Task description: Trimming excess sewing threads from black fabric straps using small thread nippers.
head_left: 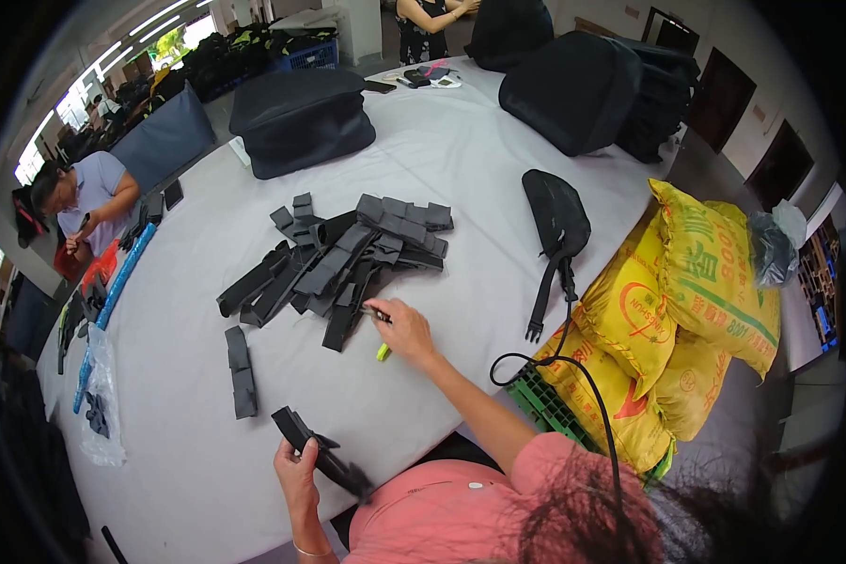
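Observation:
My left hand, near the table's front edge, is closed around a folded black fabric strip, whose lower end is blurred. My right hand is closed on a small dark tool with a pointed end, mostly hidden by the fingers. Just below that hand shows a lime-green piece; whether it belongs to the tool I cannot tell. Beyond it lies a loose pile of black and dark-grey fabric strips. One separate strip lies to the left of the pile.
Black bags stand at the far side of the white-covered table. A black waist bag lies at right, beside stacked yellow sacks and a green crate. A black cord hangs there. Another person sits at far left, near a blue roll.

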`<state>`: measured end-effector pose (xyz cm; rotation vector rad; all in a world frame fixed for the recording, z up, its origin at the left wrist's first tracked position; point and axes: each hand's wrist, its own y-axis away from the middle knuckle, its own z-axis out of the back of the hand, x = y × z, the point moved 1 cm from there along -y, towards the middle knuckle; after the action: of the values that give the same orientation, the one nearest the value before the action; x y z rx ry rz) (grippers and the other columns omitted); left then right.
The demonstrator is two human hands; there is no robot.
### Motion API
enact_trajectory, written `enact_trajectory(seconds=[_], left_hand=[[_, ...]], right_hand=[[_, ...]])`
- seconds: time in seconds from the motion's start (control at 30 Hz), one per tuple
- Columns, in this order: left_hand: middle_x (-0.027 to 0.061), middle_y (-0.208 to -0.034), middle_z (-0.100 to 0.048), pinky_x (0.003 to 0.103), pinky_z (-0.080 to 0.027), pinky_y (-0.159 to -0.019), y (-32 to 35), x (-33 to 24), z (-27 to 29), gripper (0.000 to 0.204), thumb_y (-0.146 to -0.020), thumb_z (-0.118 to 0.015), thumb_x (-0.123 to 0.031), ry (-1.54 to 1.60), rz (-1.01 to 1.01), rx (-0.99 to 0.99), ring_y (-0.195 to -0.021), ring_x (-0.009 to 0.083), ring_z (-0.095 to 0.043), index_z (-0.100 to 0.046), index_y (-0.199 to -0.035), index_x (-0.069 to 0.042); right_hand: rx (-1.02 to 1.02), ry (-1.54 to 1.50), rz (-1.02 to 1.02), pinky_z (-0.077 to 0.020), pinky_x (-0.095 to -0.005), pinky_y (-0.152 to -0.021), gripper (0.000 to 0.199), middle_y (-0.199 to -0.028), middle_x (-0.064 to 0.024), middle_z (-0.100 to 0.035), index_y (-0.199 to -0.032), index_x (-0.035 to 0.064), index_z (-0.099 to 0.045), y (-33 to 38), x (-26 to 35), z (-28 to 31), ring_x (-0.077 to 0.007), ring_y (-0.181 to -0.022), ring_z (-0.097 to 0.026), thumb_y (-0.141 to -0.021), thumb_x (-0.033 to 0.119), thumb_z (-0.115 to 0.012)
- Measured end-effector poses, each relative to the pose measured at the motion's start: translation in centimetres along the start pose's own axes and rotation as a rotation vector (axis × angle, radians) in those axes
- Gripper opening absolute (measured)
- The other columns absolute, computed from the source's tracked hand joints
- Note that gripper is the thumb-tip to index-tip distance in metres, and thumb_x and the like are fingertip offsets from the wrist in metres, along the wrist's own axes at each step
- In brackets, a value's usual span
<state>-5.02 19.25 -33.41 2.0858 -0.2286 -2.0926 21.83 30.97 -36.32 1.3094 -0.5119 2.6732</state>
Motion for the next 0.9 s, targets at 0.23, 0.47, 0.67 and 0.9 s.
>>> enact_trajectory(seconds=[0.23,0.47,0.67,0.9], left_hand=[[0.0031,-0.097,-0.060,0.023,-0.049,-0.069,-1.6,-0.8,-1.4,0.025,-0.087,-0.062,-0.008,0.230,-0.074,-0.102,-0.081,0.0094,-0.058,-0.056,-0.111,-0.002],[0.0018,-0.101,-0.062,0.021,-0.051,-0.067,-3.3,1.2,-2.1,0.027,-0.090,-0.059,-0.010,0.484,0.099,0.050,-0.086,0.0093,-0.060,-0.054,-0.116,-0.006],[0.0031,-0.100,-0.059,0.029,-0.051,-0.072,-2.3,3.7,-2.1,0.033,-0.089,-0.055,-0.006,0.641,0.218,0.025,-0.086,0.0125,-0.059,-0.049,-0.121,-0.006],[0.0073,-0.106,-0.055,0.034,-0.051,-0.079,-1.4,5.1,-4.5,0.041,-0.086,-0.053,-0.001,0.674,0.228,0.022,-0.088,0.0173,-0.059,-0.038,-0.125,-0.004]], right_hand=[[0.516,-0.766,-0.056,-0.0479,-0.0273,-0.075,0.033,-0.096,-0.0054,-0.065,-0.116,0.0067,-0.060,5.1,4.3,-1.8,-0.0119,-0.080,-0.059,-0.086,0.019,-0.063],[0.550,-0.724,0.100,-0.0455,-0.0265,-0.082,0.040,-0.095,-0.0069,-0.063,-0.121,0.0022,-0.057,7.7,5.3,-4.6,-0.0125,-0.088,-0.057,-0.087,0.022,-0.064],[0.588,-0.669,-0.129,-0.0462,-0.0266,-0.083,0.042,-0.099,-0.0090,-0.066,-0.117,-0.0022,-0.059,8.1,3.5,-6.4,-0.0130,-0.090,-0.059,-0.087,0.027,-0.063],[0.522,-0.749,-0.298,-0.0459,-0.0246,-0.077,0.035,-0.094,-0.0037,-0.064,-0.114,-0.0027,-0.060,8.2,2.3,-8.0,-0.0086,-0.084,-0.057,-0.089,0.022,-0.061]])
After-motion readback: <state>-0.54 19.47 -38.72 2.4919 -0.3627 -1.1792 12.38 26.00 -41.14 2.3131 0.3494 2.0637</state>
